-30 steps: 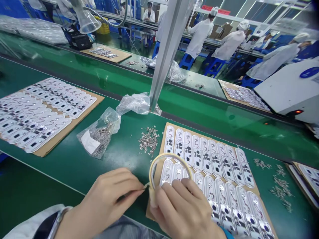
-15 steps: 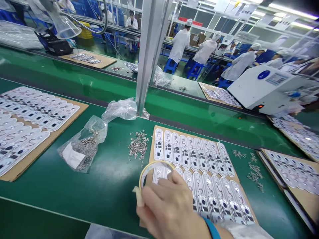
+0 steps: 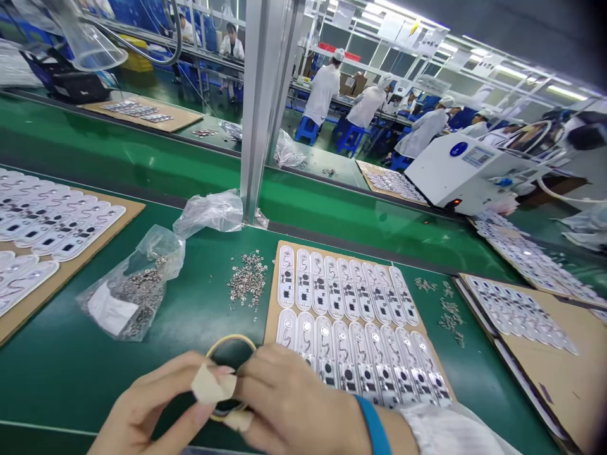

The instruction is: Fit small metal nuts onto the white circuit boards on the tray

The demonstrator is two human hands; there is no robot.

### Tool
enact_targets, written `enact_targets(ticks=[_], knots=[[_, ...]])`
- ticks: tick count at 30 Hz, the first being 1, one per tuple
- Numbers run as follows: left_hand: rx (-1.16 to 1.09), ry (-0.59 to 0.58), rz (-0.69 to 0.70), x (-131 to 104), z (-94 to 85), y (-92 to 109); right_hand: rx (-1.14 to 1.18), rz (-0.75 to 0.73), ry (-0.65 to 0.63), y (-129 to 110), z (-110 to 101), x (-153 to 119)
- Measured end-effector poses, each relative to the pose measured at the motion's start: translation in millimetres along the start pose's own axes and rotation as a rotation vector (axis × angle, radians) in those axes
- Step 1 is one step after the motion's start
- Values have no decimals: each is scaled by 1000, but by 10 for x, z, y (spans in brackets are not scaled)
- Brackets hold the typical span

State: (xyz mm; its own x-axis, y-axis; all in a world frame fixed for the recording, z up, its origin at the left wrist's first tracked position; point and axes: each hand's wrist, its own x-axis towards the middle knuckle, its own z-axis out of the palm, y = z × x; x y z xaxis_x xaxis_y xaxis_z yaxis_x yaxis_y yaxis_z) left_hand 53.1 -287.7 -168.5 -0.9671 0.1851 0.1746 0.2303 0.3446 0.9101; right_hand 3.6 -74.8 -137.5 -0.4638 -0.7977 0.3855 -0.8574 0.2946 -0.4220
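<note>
A roll of cream tape hangs over the green bench at the lower middle, gripped by my right hand, whose wrist bears a blue band. My left hand pinches a loose piece of the tape between thumb and fingers, on the near side of the roll. Just beyond and right of my right hand, a cardboard sheet carries two rows of white oval parts with black components and thin wires. My right hand hides the near left corner of that sheet.
Small metal pieces lie heaped left of the sheet, beside a clear bag of similar pieces. More boards of oval parts stand left and right. A metal post rises behind; people in white work beyond.
My left hand has come into view and taken hold of the tape piece. The roll and my right hand have moved left and down, off the cardboard sheet. The whole view has shifted.
</note>
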Motion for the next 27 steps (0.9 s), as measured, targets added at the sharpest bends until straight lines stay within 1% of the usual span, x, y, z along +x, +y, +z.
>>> enact_targets(ticks=[3, 5, 7, 9, 11, 13, 14, 15, 16, 17, 20, 22, 24, 27], knots=[[-56, -116, -8, 198, 130, 126, 264, 326, 19, 5, -274, -105], [-92, -138, -1, 299, 221, 209, 399, 507, 51, 14, -405, -152], [-89, -128, 47, 375, 306, 281, 506, 633, 55, 23, -482, -183], [-39, -77, 152, 432, 378, 343, 592, 708, 67, 27, -512, -207], [38, -2, 303, 478, 428, 404, 686, 747, 88, 29, -508, -232], [109, 49, 439, 521, 459, 460, 777, 775, 108, 35, -492, -255], [128, 59, 472, 540, 469, 484, 807, 786, 116, 41, -485, -264], [129, 54, 472, 558, 477, 502, 817, 790, 120, 50, -481, -270], [111, 36, 438, 572, 484, 514, 805, 788, 123, 60, -480, -273], [75, 8, 374, 583, 488, 520, 778, 782, 123, 71, -483, -272], [-71, -90, 106, 583, 494, 513, 697, 769, 103, 99, -498, -261], [-163, -129, -11, 561, 494, 504, 690, 783, 88, 106, -497, -249], [-217, -142, -34, 531, 500, 504, 725, 793, 74, 104, -479, -237], [-213, -117, -7, 497, 528, 520, 811, 815, 59, 94, -433, -215]])
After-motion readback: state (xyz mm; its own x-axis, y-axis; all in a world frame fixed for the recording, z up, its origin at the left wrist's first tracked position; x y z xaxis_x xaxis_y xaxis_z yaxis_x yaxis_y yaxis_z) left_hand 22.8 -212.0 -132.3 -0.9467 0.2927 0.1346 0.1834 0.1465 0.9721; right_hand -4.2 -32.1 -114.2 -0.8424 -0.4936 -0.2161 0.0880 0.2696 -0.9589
